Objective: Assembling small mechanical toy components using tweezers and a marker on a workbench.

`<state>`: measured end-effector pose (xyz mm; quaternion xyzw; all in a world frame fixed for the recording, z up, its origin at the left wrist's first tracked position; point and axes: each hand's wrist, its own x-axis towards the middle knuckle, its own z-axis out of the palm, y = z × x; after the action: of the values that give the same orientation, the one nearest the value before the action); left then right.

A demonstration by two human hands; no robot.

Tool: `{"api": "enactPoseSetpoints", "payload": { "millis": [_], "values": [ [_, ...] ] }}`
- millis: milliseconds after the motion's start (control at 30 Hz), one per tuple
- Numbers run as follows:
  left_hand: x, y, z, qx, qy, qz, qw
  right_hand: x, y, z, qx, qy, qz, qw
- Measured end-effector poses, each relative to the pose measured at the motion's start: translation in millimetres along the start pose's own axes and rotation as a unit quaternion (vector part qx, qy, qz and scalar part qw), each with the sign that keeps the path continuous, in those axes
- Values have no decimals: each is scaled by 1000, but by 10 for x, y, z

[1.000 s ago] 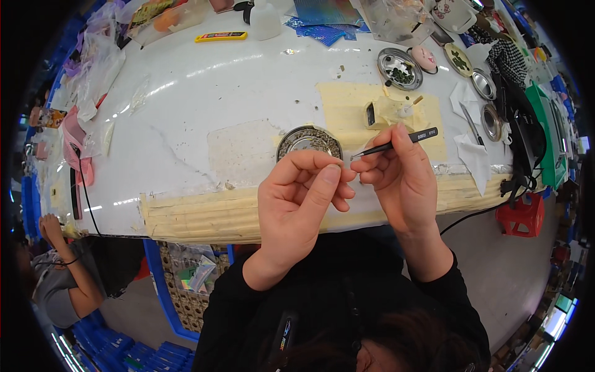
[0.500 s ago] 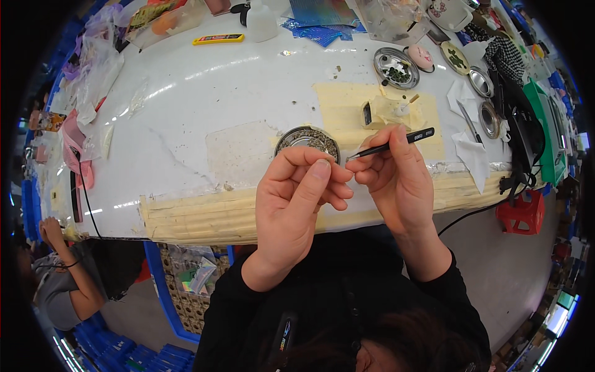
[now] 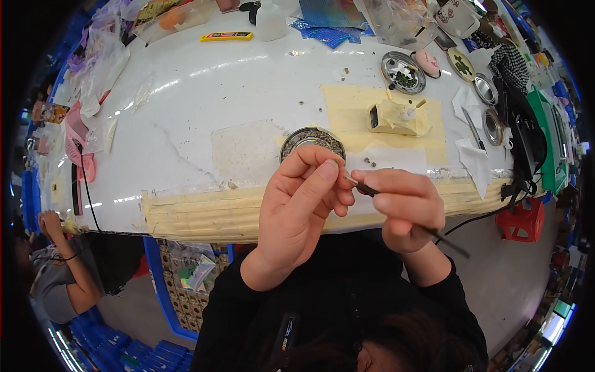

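Head view: my right hand (image 3: 410, 208) is clamped on black tweezers (image 3: 366, 188), which slant toward my left hand (image 3: 300, 208), tip just beside its fingertips. My left thumb and index finger are pressed together; I cannot tell whether they grip anything. Beyond them, a round metal dish (image 3: 282, 149) holds granules (image 3: 315, 136). Printed markings appear on a yellow flat tool (image 3: 226, 36) farther off and a black strip (image 3: 289, 333) on my clothing (image 3: 248, 322).

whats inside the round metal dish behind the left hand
The dish holds many small greyish-brown pieces. The left hand covers its near side, so whatever lies there is hidden.
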<state>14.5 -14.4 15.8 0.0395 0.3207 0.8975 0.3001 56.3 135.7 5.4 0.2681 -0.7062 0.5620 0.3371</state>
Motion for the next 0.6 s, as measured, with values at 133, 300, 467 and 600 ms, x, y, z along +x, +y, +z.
{"api": "enactPoseSetpoints", "payload": {
  "millis": [133, 300, 467, 600],
  "values": [
    [2, -8, -48, -21, -21, -27, 999, 31, -10, -34, -235, -115, -199, 944],
    [9, -22, -88, -27, -34, -41, 998, 71, -120, -61, -315, -165, -217, 909],
    [20, -42, -107, -28, -44, -49, 997, 86, -140, -94, -325, -179, -219, 902],
    [25, -52, -108, -17, -44, -54, 997, 77, -125, -131, -303, -180, -206, 913]
  ]
}}
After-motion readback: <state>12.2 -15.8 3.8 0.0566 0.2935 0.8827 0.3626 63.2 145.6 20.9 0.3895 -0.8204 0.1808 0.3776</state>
